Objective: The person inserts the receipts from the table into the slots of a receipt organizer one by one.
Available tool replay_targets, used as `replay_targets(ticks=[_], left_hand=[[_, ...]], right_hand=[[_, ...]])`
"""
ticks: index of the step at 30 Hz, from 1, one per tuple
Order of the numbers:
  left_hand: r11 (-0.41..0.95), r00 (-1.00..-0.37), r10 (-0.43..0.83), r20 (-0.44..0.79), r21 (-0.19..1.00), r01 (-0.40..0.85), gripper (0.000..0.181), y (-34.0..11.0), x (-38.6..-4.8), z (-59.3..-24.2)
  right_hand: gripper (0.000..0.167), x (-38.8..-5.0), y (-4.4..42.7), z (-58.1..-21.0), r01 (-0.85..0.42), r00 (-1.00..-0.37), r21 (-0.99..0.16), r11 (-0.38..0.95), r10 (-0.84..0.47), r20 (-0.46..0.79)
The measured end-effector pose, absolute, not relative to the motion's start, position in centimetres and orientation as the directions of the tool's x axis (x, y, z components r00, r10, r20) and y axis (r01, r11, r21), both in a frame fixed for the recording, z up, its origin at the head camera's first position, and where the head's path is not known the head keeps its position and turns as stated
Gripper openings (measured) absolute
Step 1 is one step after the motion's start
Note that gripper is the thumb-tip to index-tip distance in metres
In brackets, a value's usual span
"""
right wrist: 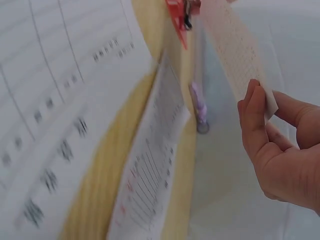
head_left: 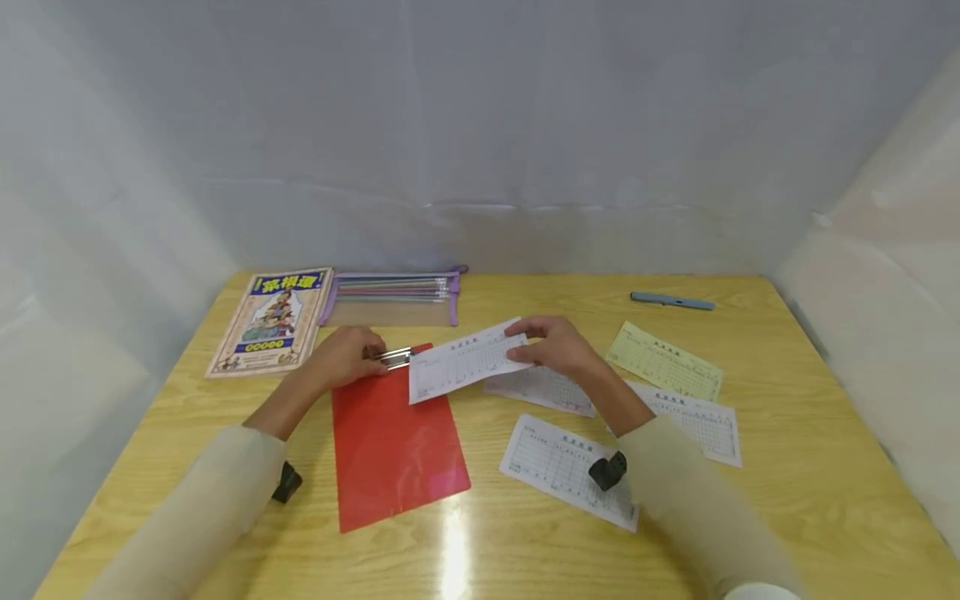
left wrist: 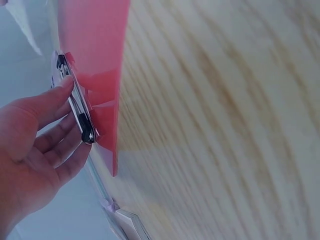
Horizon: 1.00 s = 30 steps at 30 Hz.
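Observation:
A red clipboard [head_left: 397,454] lies on the table, left of centre. My left hand [head_left: 347,358] is at its top edge and pinches the metal clip [head_left: 395,358]; in the left wrist view the thumb lies on the clip [left wrist: 77,102] with the fingers on its other side. Between thumb and fingers, my right hand [head_left: 561,343] grips the right end of a white printed form [head_left: 465,362]. The form's left end hangs over the clipboard's upper right corner, beside the clip. Seen from the right wrist, this form [right wrist: 237,47] is raised above the table.
White forms lie at the centre [head_left: 543,390], in front [head_left: 555,458] and under the right forearm [head_left: 708,427]. A yellow form [head_left: 667,362] and a blue pen [head_left: 672,301] lie at right. Behind the clipboard are a purple-edged pencil pouch [head_left: 393,312] and an illustrated book [head_left: 273,321].

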State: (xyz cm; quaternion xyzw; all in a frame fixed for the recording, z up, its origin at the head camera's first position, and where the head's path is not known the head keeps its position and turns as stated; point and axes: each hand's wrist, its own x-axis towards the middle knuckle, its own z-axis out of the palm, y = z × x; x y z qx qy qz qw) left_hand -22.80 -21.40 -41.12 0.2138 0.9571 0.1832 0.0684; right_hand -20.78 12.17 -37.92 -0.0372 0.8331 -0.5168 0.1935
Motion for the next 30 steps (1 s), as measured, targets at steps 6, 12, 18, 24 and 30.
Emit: replay_targets(ticks=[6,12,18,24,30], left_hand=[[0.858,-0.909,0.401,-0.109,0.391,0.332,0.023,-21.3,-22.7,-40.9],[0.869,-0.915,0.381,-0.136,0.391,0.304,0.024,-21.3,-22.7,-40.9],[0.856,-0.896,0.437,-0.081,0.344,0.386,0.016,-21.3,-22.7,-41.1],[0.832,-0.875,0.482,-0.03,0.329,0.447,0.009,-21.4,-22.7,-41.0],[0.827,-0.869,0.494,-0.036,0.327,0.457,0.007,-21.3,-22.6,-41.1]], right_hand=[[0.03,-20.3,8.9,-39.5,0.128,-0.903,-0.868,0.479,-0.306,-0.302],[0.027,-19.6,5.6,-40.5,0.09,-0.899,-0.831,0.549,-0.314,-0.305],[0.027,-19.6,3.6,-41.3,0.09,-0.908,-0.818,0.568,-0.291,-0.302],[0.028,-20.1,2.5,-42.2,0.079,-0.914,-0.803,0.591,-0.278,-0.295],[0.029,-20.1,1.7,-42.2,0.05,-0.922,-0.785,0.617,-0.274,-0.274]])
